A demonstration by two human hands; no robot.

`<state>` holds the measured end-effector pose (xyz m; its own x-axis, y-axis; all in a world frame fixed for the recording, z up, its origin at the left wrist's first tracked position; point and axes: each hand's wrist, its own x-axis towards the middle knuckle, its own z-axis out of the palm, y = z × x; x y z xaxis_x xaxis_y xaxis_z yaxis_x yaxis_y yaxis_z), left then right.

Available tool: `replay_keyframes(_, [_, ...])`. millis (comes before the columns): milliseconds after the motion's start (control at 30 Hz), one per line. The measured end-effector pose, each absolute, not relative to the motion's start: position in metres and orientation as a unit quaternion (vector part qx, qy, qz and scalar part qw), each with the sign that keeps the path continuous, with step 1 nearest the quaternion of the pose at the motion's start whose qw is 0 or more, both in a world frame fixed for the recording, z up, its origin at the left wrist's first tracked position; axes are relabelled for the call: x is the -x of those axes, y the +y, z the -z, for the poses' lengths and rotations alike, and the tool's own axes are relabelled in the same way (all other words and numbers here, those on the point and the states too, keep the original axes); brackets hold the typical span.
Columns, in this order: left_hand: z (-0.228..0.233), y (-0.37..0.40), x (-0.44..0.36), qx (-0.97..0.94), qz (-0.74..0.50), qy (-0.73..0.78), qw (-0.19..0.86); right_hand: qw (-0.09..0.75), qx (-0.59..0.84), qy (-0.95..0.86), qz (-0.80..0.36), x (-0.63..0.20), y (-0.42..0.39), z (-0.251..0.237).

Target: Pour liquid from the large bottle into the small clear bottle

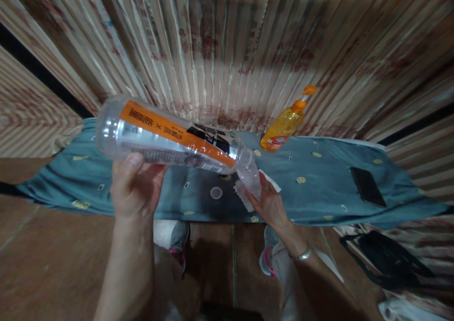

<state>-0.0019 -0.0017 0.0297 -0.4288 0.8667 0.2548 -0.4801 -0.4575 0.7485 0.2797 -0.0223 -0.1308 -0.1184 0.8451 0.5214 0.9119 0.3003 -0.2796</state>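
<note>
A big striped curtain [227,42] hangs behind everything. In front of it is a low table with a blue-green cloth [319,179] that has little yellow spots on it. The floor [46,264] under it is brown. The person's two shoes [179,240] show down below, between the arms. A black bag [386,257] lies on the floor at the right, under the edge of the cloth. The biggest thing in the hands is a clear plastic bottle [170,139] with an orange and silver label. It is tipped on its side in the air over the cloth, with its bottom to the left and its open neck pointing down to the right. The left hand [136,188] holds the fat end from below, with the thumb pressed on the side and the fingers curled around it. The right hand [269,203] is at the neck, and its fingers pinch a white wipe [244,195] against the mouth of the bottle. An orange soap bottle [285,125] with a pump stands at the back of the cloth. A black phone [367,186] lies flat at the right. A small clear cap [216,193] sits on the cloth just under the bottle.
</note>
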Motion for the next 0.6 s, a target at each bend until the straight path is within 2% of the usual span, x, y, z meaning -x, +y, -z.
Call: replay_keyframes(600, [-0.0273, 0.0043, -0.0006, -0.345, -0.789, 0.279, 0.424, 0.320, 0.573, -0.753, 0.056, -0.2795, -0.0209, 0.1338])
